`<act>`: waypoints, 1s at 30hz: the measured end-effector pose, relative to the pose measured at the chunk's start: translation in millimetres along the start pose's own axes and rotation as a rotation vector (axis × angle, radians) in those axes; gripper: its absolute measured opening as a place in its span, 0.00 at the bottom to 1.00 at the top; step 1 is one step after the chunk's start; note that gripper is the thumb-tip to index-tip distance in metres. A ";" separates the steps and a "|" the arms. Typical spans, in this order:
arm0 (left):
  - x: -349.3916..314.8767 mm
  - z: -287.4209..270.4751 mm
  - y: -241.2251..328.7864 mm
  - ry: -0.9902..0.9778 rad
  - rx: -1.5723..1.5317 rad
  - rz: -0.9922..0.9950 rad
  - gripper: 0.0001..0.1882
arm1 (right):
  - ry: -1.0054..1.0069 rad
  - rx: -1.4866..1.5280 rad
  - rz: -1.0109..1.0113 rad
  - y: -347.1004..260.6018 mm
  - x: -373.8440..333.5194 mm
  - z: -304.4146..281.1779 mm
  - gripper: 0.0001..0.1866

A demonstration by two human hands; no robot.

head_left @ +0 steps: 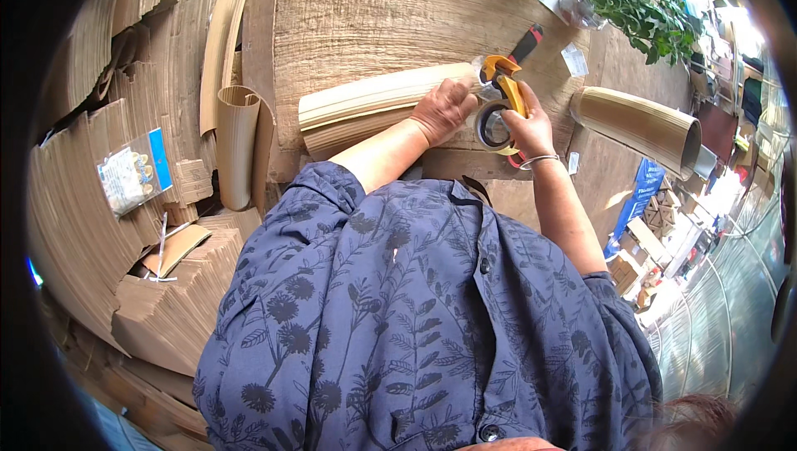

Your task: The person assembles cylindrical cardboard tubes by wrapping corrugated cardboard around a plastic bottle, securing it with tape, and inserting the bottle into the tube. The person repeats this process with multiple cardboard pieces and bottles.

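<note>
A roll of corrugated cardboard lies lengthwise on the wooden table. My left hand rests on its right end with the fingers curled in against it, so I take it as gripping the roll. Just right of that end, my right hand is closed round the handle of a yellow tape dispenser. A roll of tape sits in the dispenser, whose head is at the cardboard's end. Beyond them lies a knife-like tool with a black and red handle; its far part is hidden.
Another cardboard roll lies to the right. Two curved cardboard pieces stand at the table's left edge, beside large stacks of cardboard sheets holding a plastic bag. A leafy green plant is at the far right.
</note>
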State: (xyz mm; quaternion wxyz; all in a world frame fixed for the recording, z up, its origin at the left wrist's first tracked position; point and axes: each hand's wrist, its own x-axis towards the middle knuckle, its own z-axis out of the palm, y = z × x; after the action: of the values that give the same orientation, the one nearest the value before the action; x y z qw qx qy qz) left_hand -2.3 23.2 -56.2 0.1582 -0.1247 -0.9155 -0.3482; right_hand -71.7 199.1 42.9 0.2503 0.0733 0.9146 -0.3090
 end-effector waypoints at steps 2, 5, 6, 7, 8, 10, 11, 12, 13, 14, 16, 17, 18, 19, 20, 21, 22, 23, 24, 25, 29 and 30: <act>0.0 -0.6 -1.9 0.008 0.008 0.019 0.12 | 0.019 -0.010 -0.041 0.3 -2.4 3.3 0.40; -0.6 1.1 -4.1 0.007 0.047 0.027 0.14 | -0.027 -0.001 0.025 -21.4 -15.4 -3.2 0.40; -1.1 1.4 -4.4 0.004 0.064 0.027 0.16 | -0.036 -0.003 0.023 -18.4 -14.6 -2.7 0.40; -0.6 -0.1 -3.5 -0.022 0.073 0.019 0.16 | -0.043 -0.003 0.023 -11.7 -12.2 -2.7 0.40; 0.8 -2.7 -2.5 -0.048 0.082 0.012 0.17 | -0.051 -0.003 0.022 -7.7 -11.1 -3.5 0.41; 1.4 -3.5 -2.3 -0.083 0.103 0.008 0.19 | -0.066 -0.034 0.014 -4.3 -11.6 -6.0 0.41; 1.9 -1.9 -3.4 -0.092 0.114 0.011 0.20 | -0.074 -0.050 0.009 -3.7 -12.1 -6.0 0.41; 2.0 -1.2 -3.8 -0.100 0.125 0.015 0.21 | -0.069 -0.011 -0.006 -3.1 -13.0 -4.2 0.40; 3.0 -2.5 -2.7 -0.134 0.128 0.008 0.21 | -0.062 0.029 -0.018 -2.0 -14.1 -1.9 0.40; 4.7 -4.9 -1.1 -0.167 0.130 0.003 0.21 | -0.054 0.069 -0.029 -0.9 -15.9 -0.1 0.40; 6.1 -5.1 -0.8 -0.205 0.138 -0.011 0.24 | -0.035 0.068 -0.018 -6.0 -21.3 -1.3 0.40; 6.8 -3.2 -2.6 -0.209 0.144 -0.020 0.26 | -0.027 0.068 -0.014 -9.1 -24.3 -3.3 0.40; 7.6 -1.6 -3.7 -0.213 0.150 -0.027 0.28 | 0.004 0.084 -0.033 -10.9 -30.1 -6.5 0.40; 8.7 -2.2 -4.1 -0.222 0.156 -0.037 0.30 | 0.035 0.103 -0.055 -13.2 -38.9 -10.2 0.40; 9.6 -2.5 -3.8 -0.231 0.162 -0.047 0.33 | 0.066 0.121 -0.076 -12.8 -48.4 -12.7 0.40; 10.4 -2.6 -3.5 -0.240 0.168 -0.058 0.36 | 0.095 0.099 -0.156 -7.1 -57.5 -13.5 0.40; 14.2 -4.8 -3.7 -0.254 0.152 -0.081 0.37 | 0.132 0.077 -0.237 0.2 -68.5 -15.4 0.40; 19.1 -8.9 -6.0 -0.265 0.143 -0.105 0.38 | 0.170 0.057 -0.323 4.7 -79.3 -17.2 0.40; 23.0 -12.4 -7.5 -0.275 0.134 -0.131 0.39 | 0.128 -0.018 -0.270 5.6 -93.8 -18.3 0.41; 25.4 -13.3 -6.9 -0.285 0.140 -0.140 0.40 | 0.149 -0.129 -0.320 20.7 -102.2 -13.0 0.42; 26.5 -10.5 -3.7 -0.296 0.168 -0.163 0.44 | 0.032 -0.331 -0.175 42.3 -101.3 7.1 0.41; 27.9 -9.9 2.5 -0.337 0.176 -0.185 0.44 | 0.001 -0.364 -0.128 43.7 -97.8 7.7 0.42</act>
State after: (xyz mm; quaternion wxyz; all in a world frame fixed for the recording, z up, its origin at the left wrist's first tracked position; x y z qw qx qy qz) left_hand -25.0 21.6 -37.2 -0.0196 -0.0825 -0.9634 -0.2544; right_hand 28.7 231.4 63.7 0.2389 -0.0311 0.9583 -0.1539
